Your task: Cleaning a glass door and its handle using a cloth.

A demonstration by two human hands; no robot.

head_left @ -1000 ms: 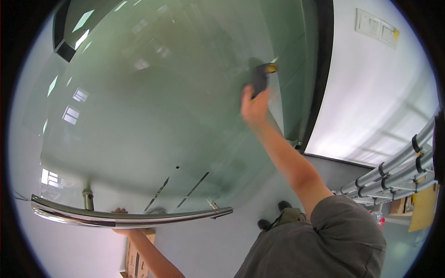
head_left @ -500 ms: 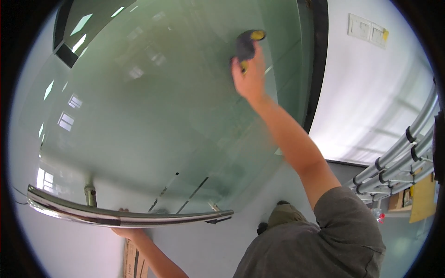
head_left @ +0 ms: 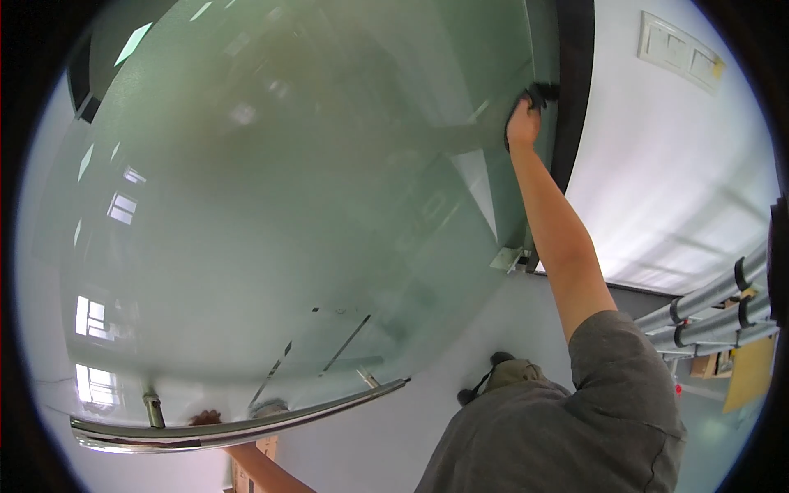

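clutching dark tool, right hand; behind curved chrome bar, left hand, grip unclear

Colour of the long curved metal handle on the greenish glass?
The long curved metal handle is shiny silver, best seen in the head view.

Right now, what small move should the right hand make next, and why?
I'd probably have the right hand ease the dark tool slightly left. Its end sits close to the dark frame, leaving little room rightward (contact is unclear), while the glass panel spreads widely to the left.
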